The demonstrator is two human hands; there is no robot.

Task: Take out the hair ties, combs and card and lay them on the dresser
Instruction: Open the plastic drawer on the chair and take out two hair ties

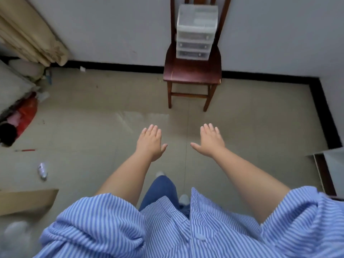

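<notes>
A translucent plastic drawer unit point(195, 32) with three shut drawers stands on the seat of a dark wooden chair point(193, 72) against the far wall. Dark shapes show faintly through the drawer fronts; I cannot tell what they are. My left hand point(150, 141) and my right hand point(211, 140) are stretched out in front of me, palms down, fingers spread, both empty. They hover over the floor well short of the chair. No hair ties, combs or card are visible.
Tiled floor point(93, 127) lies between me and the chair. Clutter with a red bag point(27, 114) sits at the left, a small wrapper point(42, 170) on the floor, cardboard point(24, 200) at lower left. A white furniture edge point(333, 157) shows at the right.
</notes>
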